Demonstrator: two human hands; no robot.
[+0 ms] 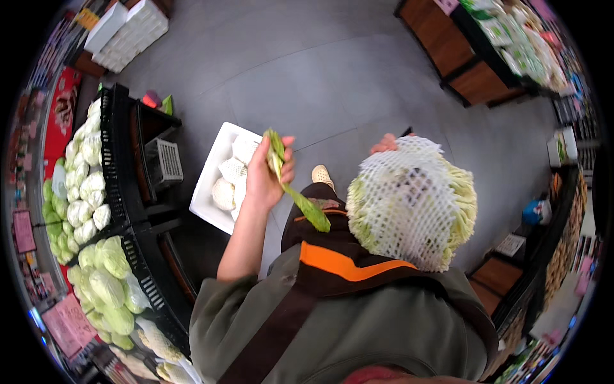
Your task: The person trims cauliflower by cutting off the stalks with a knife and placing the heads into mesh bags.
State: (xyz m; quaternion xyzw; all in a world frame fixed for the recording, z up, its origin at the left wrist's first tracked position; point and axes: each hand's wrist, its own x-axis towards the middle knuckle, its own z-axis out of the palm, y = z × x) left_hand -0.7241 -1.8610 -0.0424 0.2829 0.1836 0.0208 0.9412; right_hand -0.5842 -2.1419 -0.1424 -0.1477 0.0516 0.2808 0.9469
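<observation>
My left hand (262, 176) is closed round some green leaf stalks (311, 210). One piece sticks up past my fingers and another hangs down to the right, in front of my dark trousers. A large pale cauliflower (412, 198) in a white foam net is held close to my chest on the right. Of my right hand (384, 143), only fingertips show at the cauliflower's far edge; the rest is hidden behind it. A small dark tip of something I cannot make out pokes up beside those fingers. Beyond my left forearm, a white foam box (208, 185) holds several netted heads.
On the left, black crates (137, 269) carry cabbages (105, 285) and other pale vegetables. A grey basket (164, 160) stands under the shelf. Wooden display stands (476, 83) with bagged goods are at the far right, and more shelving (537, 243) runs along the near right.
</observation>
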